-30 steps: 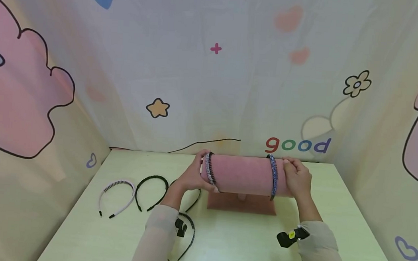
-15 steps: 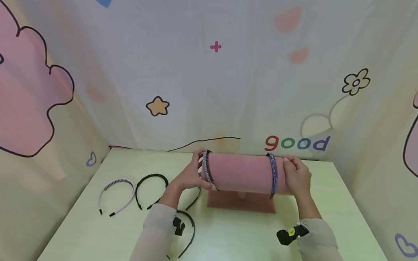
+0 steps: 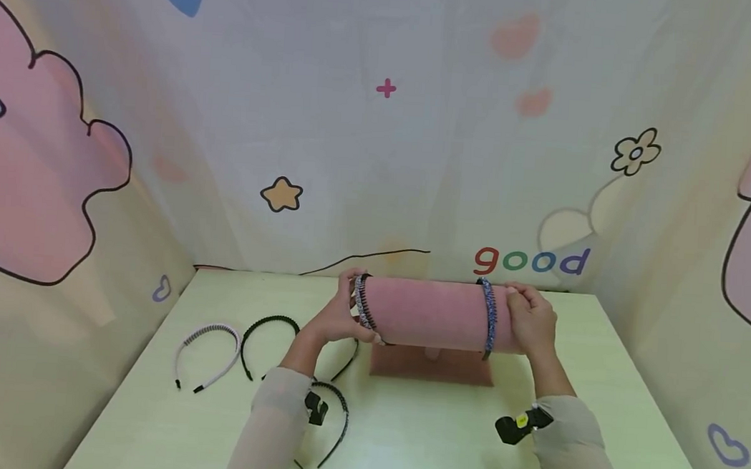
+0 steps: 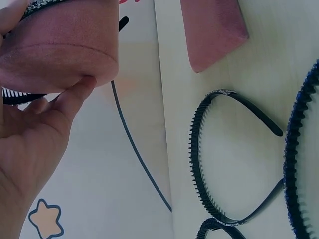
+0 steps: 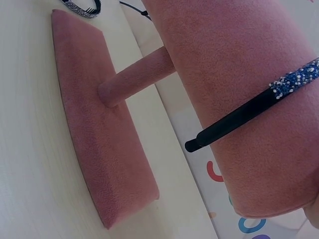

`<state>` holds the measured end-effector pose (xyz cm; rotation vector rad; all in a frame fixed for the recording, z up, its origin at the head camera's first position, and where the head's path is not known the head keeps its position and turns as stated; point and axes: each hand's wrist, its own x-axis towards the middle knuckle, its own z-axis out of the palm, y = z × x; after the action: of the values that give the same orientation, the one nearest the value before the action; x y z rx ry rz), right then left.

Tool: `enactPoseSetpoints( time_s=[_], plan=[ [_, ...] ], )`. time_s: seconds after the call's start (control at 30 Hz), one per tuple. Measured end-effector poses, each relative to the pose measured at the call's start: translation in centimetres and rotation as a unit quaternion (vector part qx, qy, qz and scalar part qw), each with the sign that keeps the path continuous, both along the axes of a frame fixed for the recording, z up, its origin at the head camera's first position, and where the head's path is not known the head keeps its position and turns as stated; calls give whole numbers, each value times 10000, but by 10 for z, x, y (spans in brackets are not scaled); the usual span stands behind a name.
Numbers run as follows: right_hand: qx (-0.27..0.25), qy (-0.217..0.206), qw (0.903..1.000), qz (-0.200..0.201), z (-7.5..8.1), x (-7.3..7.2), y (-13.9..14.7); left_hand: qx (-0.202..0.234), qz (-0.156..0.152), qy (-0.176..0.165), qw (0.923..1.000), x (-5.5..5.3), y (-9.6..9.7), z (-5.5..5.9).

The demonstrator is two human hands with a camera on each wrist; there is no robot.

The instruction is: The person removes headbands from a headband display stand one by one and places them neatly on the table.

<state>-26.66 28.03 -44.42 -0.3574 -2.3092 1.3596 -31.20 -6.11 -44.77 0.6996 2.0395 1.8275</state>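
A pink padded headband stand (image 3: 429, 313) has a horizontal roll on a short post above a flat base (image 3: 432, 368). My left hand (image 3: 331, 321) grips a silver-and-black toothed headband (image 3: 362, 305) around the roll's left end, with fingers on top and thumb below. In the left wrist view, one fingertip touches the roll's end (image 4: 65, 62). My right hand (image 3: 531, 321) holds the roll's right end, thumb in front; its far fingers are hidden. Close to that hand, a blue glittery headband (image 3: 491, 320) sits around the roll; its black tip (image 5: 219, 129) shows in the right wrist view.
Several loose headbands lie on the pale table (image 3: 440, 446) at the left: a white one (image 3: 237, 351), a black one (image 3: 273, 319), a dark one (image 3: 347, 365) partly behind my left hand, and a glittery one (image 3: 345, 419) nearer me. A printed curtain (image 3: 380, 156) hangs behind.
My left hand has shifted left with the silver-and-black headband, which now sits nearer the roll's left edge. The right hand, the stand and the blue headband stay about where they were.
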Motion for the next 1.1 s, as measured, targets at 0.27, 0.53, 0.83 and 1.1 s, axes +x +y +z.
enactPoseSetpoints(
  time_s=[0.27, 0.53, 0.83, 1.1],
  plan=[
    [-1, 23, 10000, 81, 1, -1, -2, 20, -38, -35, 10000, 12, -4, 16],
    [30, -31, 9999, 129, -2, 3, -2, 3, 5, 70, 10000, 14, -6, 11],
    [-28, 36, 10000, 82, 2, 4, 0, 28, 108, 60, 9999, 12, -11, 6],
    [-12, -18, 10000, 78, 4, 5, 1, 191, 295, -214, 9992, 15, -14, 2]
  ],
)
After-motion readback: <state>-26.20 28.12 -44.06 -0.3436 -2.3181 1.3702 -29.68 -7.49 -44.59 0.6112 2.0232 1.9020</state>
